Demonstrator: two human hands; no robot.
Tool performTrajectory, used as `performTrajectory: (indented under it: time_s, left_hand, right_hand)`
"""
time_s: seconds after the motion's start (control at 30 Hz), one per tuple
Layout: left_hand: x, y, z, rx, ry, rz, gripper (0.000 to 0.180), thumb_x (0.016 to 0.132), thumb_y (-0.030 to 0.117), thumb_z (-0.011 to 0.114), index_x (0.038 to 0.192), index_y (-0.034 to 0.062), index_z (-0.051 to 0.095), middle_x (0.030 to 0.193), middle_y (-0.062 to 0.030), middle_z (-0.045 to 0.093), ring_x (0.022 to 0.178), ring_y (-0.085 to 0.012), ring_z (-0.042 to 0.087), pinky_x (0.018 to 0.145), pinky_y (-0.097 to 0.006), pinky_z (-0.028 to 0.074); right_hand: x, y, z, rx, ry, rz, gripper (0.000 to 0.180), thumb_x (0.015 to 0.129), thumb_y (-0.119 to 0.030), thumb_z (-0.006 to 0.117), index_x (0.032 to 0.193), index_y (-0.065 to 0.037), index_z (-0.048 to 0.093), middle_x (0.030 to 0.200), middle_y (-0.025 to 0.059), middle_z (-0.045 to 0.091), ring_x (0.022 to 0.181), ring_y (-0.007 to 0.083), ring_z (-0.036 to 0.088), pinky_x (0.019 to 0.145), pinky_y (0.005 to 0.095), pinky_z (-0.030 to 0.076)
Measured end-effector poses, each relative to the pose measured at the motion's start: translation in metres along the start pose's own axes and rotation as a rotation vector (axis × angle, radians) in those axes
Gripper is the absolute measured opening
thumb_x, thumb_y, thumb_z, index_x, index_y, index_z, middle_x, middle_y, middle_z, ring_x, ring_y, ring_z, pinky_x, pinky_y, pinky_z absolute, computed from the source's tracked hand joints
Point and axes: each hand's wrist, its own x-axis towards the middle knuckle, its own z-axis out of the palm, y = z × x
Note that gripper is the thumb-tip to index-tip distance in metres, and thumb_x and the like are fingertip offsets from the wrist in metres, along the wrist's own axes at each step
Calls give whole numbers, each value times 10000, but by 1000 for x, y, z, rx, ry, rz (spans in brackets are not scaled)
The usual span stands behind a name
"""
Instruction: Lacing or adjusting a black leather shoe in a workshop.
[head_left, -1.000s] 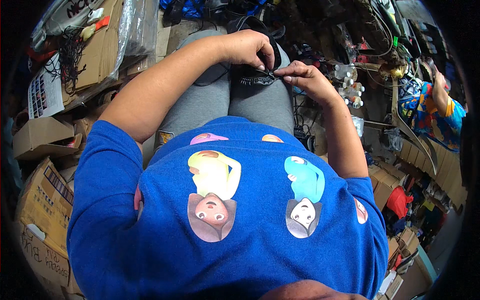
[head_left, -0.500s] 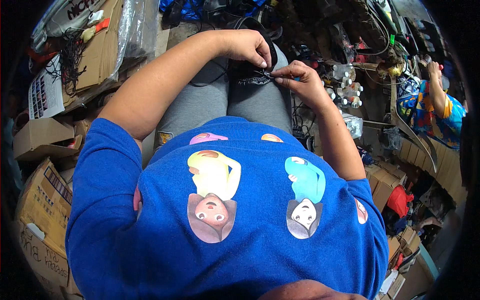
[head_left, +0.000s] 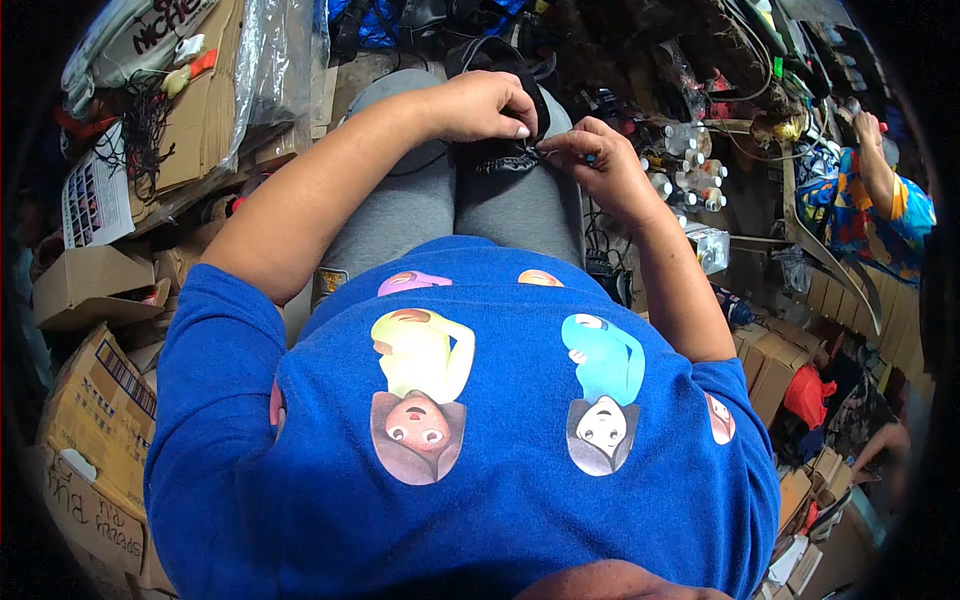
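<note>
Black fabric (head_left: 497,155), a small dark piece with a stitched or zipped edge, lay across the lap of the seated person, on the grey trousers (head_left: 410,205) near the knees. The left hand (head_left: 487,105) rested on top of it, fingers curled down and closed over its upper edge, thumb tucked against the cloth. The right hand (head_left: 590,160) met it from the other side, thumb and forefinger pinched tight together at the fabric's edge, just beside the left fingertips; whether something thin was held in that pinch could not be told. A bit of blue showed at the right fingers. Both forearms were bare below the short sleeves of a blue printed shirt (head_left: 480,450) that filled the lower part of the view.

Flattened brown cardboard boxes (head_left: 95,400) were stacked at the person's left, with a clear plastic sheet (head_left: 270,60) draped over more cardboard farther up. At the right, small clear bottles with white caps (head_left: 690,185) stood in a cluster near the right wrist. Another person in a bright patterned top (head_left: 885,215) sat well apart at the far right.
</note>
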Motion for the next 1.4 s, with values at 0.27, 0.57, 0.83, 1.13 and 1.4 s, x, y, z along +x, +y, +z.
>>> performTrajectory:
  time_s: [0.27,0.57,0.83,1.13,1.4]
  left_hand:
    - [15,7,-8,-141,-160,-227,181,796,168,688,897,17,687,867,-79,669,841,-171,622,791,-312,481]
    - [16,5,-10,-203,-200,-210,188,793,83,664,958,-6,671,890,-79,688,850,-155,632,809,-297,491]
    - [15,6,-11,-250,-214,-199,188,778,61,650,950,-9,677,889,-80,687,850,-156,631,807,-298,493]
    - [15,1,-10,-239,-203,-192,199,779,76,662,957,-11,681,893,-88,696,847,-162,640,815,-304,495]
    - [15,5,-11,-241,-197,-200,207,781,76,671,969,-11,684,904,-93,700,850,-163,645,820,-299,496]
  right_hand:
    - [-2,1,-10,122,-171,95,375,777,31,605,1069,-180,711,841,58,514,823,179,546,771,292,454]
    - [-2,7,-7,161,-154,100,336,795,-13,635,1071,-188,712,816,46,517,826,167,544,772,280,449]
    - [-2,11,-6,154,-160,97,329,784,-27,657,1066,-185,712,813,42,526,803,163,542,748,283,454]
    - [5,-12,-14,21,-141,80,294,760,-42,661,1020,-162,728,810,85,574,784,212,594,719,313,478]
    - [7,-18,-19,22,-176,128,287,749,-34,637,1011,-111,724,853,113,602,812,227,619,736,318,487]
